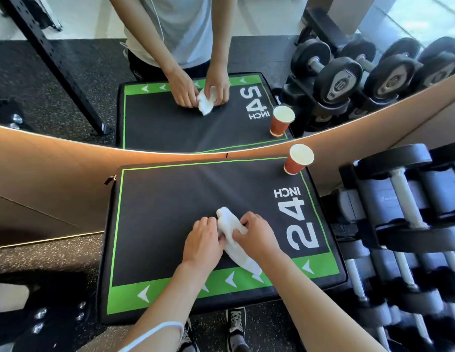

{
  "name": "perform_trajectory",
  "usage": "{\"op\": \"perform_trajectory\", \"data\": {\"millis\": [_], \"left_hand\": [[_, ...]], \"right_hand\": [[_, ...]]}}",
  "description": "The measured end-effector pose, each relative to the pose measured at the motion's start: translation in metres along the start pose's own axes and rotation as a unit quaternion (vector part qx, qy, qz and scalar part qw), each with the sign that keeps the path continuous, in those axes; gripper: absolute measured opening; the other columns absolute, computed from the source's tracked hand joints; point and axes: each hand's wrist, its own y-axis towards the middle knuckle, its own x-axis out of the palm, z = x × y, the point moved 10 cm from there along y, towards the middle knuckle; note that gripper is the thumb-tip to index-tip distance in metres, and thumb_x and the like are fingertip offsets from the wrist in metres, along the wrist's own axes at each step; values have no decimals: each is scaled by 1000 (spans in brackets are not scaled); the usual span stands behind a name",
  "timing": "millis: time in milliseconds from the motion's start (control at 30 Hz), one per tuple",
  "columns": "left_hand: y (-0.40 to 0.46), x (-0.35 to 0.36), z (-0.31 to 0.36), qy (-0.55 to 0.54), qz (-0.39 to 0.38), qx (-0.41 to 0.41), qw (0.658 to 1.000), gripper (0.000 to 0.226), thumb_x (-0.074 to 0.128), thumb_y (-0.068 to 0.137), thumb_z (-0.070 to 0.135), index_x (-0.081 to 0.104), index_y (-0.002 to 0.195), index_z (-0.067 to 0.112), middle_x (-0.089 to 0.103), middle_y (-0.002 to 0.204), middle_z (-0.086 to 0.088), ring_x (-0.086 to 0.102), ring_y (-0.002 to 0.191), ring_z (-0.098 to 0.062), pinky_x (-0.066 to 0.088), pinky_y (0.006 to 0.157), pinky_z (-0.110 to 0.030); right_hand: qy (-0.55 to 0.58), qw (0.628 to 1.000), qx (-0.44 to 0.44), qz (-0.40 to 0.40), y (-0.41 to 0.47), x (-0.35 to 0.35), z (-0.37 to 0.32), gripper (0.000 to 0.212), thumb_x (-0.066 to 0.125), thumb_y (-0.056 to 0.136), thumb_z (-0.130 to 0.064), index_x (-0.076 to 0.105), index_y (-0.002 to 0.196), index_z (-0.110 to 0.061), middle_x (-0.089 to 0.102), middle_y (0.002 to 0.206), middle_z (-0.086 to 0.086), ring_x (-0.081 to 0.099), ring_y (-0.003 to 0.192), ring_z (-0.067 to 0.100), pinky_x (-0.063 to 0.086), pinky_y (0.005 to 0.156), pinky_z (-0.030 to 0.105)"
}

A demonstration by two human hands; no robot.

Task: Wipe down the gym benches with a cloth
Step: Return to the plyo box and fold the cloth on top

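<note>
- My left hand [205, 243] lies on the black pad of the desk [170, 207], fingers curled over the left side of the white cloth [232, 238] and gripping it; the thumb side presses against the fabric.
- My right hand [257, 236] holds the same cloth from the right; its fingers bend around the bunched upper part, so both hands grip the cloth between them.
- The cloth is crumpled into a long shape; its upper end points away from me, and its lower end reaches the green band with white arrows at the near edge of the desk.
- The desk is a padded box with a thin green line around the top; the print "24 INCH" [297, 219] is on the right side, just beside my right hand.
- A red paper cup [297, 160] stands at the far right corner of the desk, well apart from the cloth; I cannot tell what is inside.
- A mirror [69, 80] behind the desk shows the hands, cloth and cup again.
- Black dumbbells on a rack [404, 224] are to the right; my shoes [236, 326] stand on the speckled floor below the near edge.
</note>
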Motion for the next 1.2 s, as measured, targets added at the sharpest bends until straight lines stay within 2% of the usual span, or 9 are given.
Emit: {"op": "perform_trajectory", "data": {"millis": [100,200,300,400,633,800,933,1033,1200], "left_hand": [[-2,-3,-1,-17,7,-3,1000,18,56,104,34,54,108,16,58,112,-1,54,110,-22,47,89,-33],[-7,-9,-7,-33,17,-8,999,12,56,103,28,54,99,17,59,104,-1,55,102,-22,46,85,-33],[-12,-15,-15,-34,21,-15,999,13,55,102,25,49,93,19,56,99,1,54,97,-21,45,79,-31],[-16,-23,-20,-18,31,-21,999,14,55,102,27,46,92,21,54,98,4,52,94,-19,44,74,-30],[-21,-32,-29,-32,32,-42,998,13,55,101,22,45,94,18,54,90,5,50,84,-20,34,67,-31],[-17,-58,-50,-64,64,-44,995,12,59,98,16,48,92,19,56,88,7,54,83,-20,38,64,-33],[-9,-65,-53,-50,62,-26,996,8,61,100,19,53,104,21,57,101,6,56,93,-21,46,71,-33],[-8,-64,-47,3,69,-33,997,33,66,98,20,54,128,22,52,122,2,53,108,-22,51,81,-36],[-20,-39,-16,31,46,61,997,31,62,94,21,67,124,26,57,126,6,53,113,-24,46,88,-39]], "right_hand": [[26,1000,13,3,-1,-4,2,14,67,84,-28,55,88,-22,59,84,-9,54,69,9,37,55,27],[19,1000,16,11,0,-11,3,3,61,82,-20,58,81,-21,63,75,-6,54,64,12,46,57,34],[-11,1000,17,17,0,-16,2,4,59,82,-20,57,79,-22,61,79,-6,57,68,14,48,59,35],[-31,999,16,1,-1,-13,-1,10,63,82,-27,56,81,-20,57,87,-6,58,72,17,44,55,33],[-14,998,42,-39,2,-1,-7,9,55,77,-16,48,73,-18,54,68,-3,42,58,19,33,50,30],[14,999,47,18,9,-34,4,10,61,80,-19,53,73,-18,59,66,-6,50,58,16,33,49,30],[-5,999,-8,47,11,-40,-8,7,61,89,-22,58,83,-25,61,71,-8,56,65,12,36,52,30],[-22,999,-10,34,11,-27,-10,8,64,93,-30,61,97,-24,60,89,-9,58,79,17,42,63,32],[-30,998,-3,48,4,-18,1,9,61,96,-28,61,103,-23,57,100,-7,58,86,19,49,70,35]]}}
